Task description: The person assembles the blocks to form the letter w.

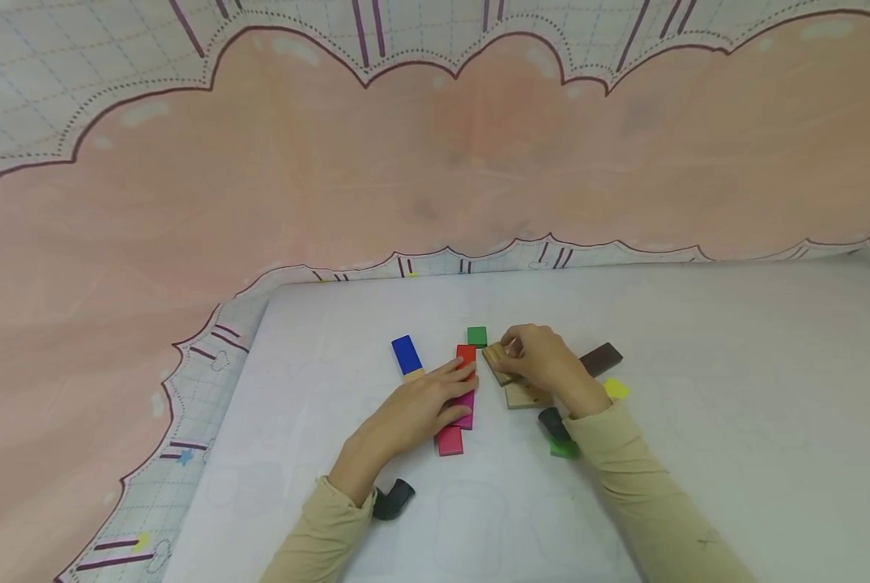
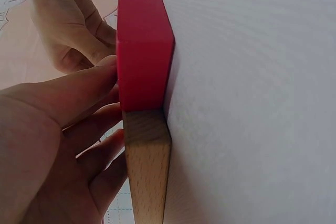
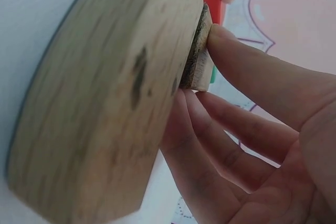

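Note:
My left hand (image 1: 416, 405) lies over a row of blocks, its fingers stretched across a red block (image 1: 466, 351) and a magenta block (image 1: 465, 414). A pinkish-red block (image 1: 449, 442) sits at the near end of this row. In the left wrist view, the thumb touches a red block (image 2: 144, 51) that stands out beside a plain wooden block (image 2: 148, 177). My right hand (image 1: 548, 360) pinches a small wooden block (image 1: 495, 355) between thumb and fingers. Close under it lies a larger wooden block (image 1: 524, 397), which fills much of the right wrist view.
A blue block (image 1: 407, 355) lies left of the row, a wooden piece at its near end. One green block (image 1: 477, 336) is at the far end. Around the right forearm are a dark brown block (image 1: 601, 359), a yellow block (image 1: 616, 389) and another green block (image 1: 564, 448).

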The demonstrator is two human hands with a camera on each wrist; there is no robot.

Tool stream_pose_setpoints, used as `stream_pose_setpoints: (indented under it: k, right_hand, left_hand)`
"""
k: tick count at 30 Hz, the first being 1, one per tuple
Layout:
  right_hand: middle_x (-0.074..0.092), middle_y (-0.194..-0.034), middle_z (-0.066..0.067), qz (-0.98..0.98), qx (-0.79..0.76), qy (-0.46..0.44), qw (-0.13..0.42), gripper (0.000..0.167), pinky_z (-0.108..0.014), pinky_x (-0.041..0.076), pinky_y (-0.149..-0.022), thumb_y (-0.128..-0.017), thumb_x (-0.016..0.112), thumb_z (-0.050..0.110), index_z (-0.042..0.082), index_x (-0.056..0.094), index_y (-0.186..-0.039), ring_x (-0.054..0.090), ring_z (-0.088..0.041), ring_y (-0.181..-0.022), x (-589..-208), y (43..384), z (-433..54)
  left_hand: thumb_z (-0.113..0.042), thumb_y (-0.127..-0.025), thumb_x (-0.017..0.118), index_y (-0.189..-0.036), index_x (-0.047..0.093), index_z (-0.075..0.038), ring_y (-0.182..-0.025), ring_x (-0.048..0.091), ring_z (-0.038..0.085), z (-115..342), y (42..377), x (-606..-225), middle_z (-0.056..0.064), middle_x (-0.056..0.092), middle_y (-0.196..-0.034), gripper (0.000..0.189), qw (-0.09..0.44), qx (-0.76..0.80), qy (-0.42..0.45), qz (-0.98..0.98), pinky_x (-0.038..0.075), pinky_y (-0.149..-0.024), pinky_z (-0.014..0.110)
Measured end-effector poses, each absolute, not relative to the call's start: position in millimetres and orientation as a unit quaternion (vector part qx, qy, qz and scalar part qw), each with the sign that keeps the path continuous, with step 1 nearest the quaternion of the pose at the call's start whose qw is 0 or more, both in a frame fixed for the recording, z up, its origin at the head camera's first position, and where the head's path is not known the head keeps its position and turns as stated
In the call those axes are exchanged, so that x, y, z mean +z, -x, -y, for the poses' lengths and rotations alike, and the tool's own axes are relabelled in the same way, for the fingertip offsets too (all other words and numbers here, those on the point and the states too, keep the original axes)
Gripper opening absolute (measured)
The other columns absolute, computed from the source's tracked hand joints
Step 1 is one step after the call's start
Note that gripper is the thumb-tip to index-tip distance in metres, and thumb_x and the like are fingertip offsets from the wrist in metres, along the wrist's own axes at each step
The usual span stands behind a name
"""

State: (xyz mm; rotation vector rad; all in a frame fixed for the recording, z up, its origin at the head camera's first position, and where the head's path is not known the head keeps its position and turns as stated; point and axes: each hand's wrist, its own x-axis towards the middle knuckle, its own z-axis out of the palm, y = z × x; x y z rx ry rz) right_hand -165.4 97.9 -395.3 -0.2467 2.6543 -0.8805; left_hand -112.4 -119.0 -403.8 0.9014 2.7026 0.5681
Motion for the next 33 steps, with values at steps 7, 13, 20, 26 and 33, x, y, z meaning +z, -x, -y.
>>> stream_pose_setpoints:
  k: [7, 13, 20, 26, 33]
  right_hand:
    - [0.068, -0.101, -0.013, -0.933, -0.312, 0.074, 0.166, 0.039, -0.028, 0.053, -0.069, -0.090, 0.074, 0.022, 0.001, 0.065, -0.122, 0.059, -0.022, -0.084, -394.7, 164.8, -96.2]
    - [0.068, -0.099, -0.014, -0.931, -0.319, 0.070, 0.163, 0.039, -0.025, 0.050, -0.061, -0.090, 0.075, 0.021, 0.000, 0.065, -0.121, 0.059, -0.022, -0.080, -394.4, 164.2, -95.4]
    - [0.068, -0.097, -0.013, -0.932, -0.315, 0.078, 0.160, 0.038, -0.026, 0.050, -0.062, -0.090, 0.074, 0.020, -0.001, 0.064, -0.120, 0.059, -0.021, -0.079, -396.9, 165.3, -94.5]
    - [0.068, -0.096, -0.013, -0.933, -0.313, 0.081, 0.159, 0.039, -0.025, 0.049, -0.061, -0.090, 0.074, 0.020, -0.002, 0.064, -0.121, 0.058, -0.020, -0.078, -397.0, 165.2, -93.8]
    - [0.068, -0.097, -0.013, -0.934, -0.311, 0.082, 0.158, 0.040, -0.026, 0.051, -0.063, -0.091, 0.074, 0.022, -0.002, 0.063, -0.121, 0.059, -0.021, -0.079, -396.1, 164.6, -93.1]
  left_hand:
    - [-0.026, -0.098, 0.064, -0.142, 0.056, -0.012, -0.149, 0.029, 0.019, 119.2, 112.7, -404.3, 0.002, 0.042, -0.155, 0.047, 0.118, 0.196, -0.310, -0.923, 0.034, -0.118, 0.041]
    - [-0.027, -0.098, 0.064, -0.142, 0.056, -0.012, -0.149, 0.029, 0.018, 119.0, 113.1, -405.0, 0.002, 0.042, -0.155, 0.048, 0.117, 0.194, -0.309, -0.924, 0.034, -0.117, 0.040]
    - [-0.028, -0.097, 0.064, -0.142, 0.056, -0.013, -0.148, 0.030, 0.018, 118.8, 112.3, -404.7, 0.002, 0.041, -0.156, 0.048, 0.118, 0.198, -0.305, -0.924, 0.035, -0.117, 0.041]
    - [-0.028, -0.098, 0.064, -0.142, 0.056, -0.013, -0.148, 0.030, 0.018, 119.0, 112.1, -404.4, 0.002, 0.042, -0.156, 0.048, 0.120, 0.196, -0.305, -0.924, 0.035, -0.117, 0.041]
    - [-0.028, -0.098, 0.064, -0.142, 0.056, -0.013, -0.149, 0.029, 0.018, 119.3, 111.8, -404.1, 0.002, 0.041, -0.156, 0.047, 0.121, 0.196, -0.304, -0.924, 0.035, -0.117, 0.041]
